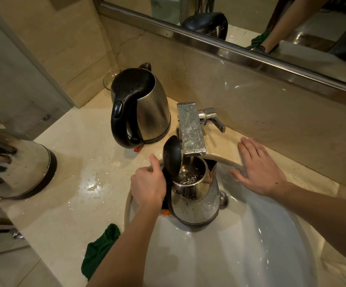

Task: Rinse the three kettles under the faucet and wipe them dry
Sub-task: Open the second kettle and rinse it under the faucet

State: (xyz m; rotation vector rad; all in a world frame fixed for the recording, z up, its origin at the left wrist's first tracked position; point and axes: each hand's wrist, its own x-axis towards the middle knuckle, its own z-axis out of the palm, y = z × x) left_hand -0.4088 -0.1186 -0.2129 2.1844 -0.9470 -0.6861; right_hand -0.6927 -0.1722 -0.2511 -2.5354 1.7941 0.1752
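L hand point(148, 186) grips the black handle of kettle 1 point(197, 200), fingers curled tight round it, thumb up along the top. Kettle 1 stands upright in the sink point(219, 255), at the back-left of the basin, right under the faucet point(190, 129) spout. Its black lid point(172, 155) is flipped open, on the L-hand side. Water w/ bubbles inside, and a thin stream seems to drop from the spout into the opening. Steel body is wet, droplets all over.

R hand point(259, 168) lies flat, palm down, on the back rim of the sink just right of the faucet. Fingers are straight and slightly apart, holding nothing. Faucet lever point(211, 119) sticks out to the right, near the R hand but not touching it.

Kettle 2 point(147, 108) stands upright on the countertop point(74, 183) toward its back-left corner, lid down, handle facing cam, drops on the lid. Kettle 3 point(23, 162) is at the left edge of the countertop, partly cut off by the frame (can't tell lid state). Green cloth point(99, 249) lies crumpled at the front edge of the countertop, left of the sink, partly hidden by the L forearm. Countertop is wet btw the kettles and sink. Mirror point(251, 15) along the back wall reflects kettle 2 and an arm.
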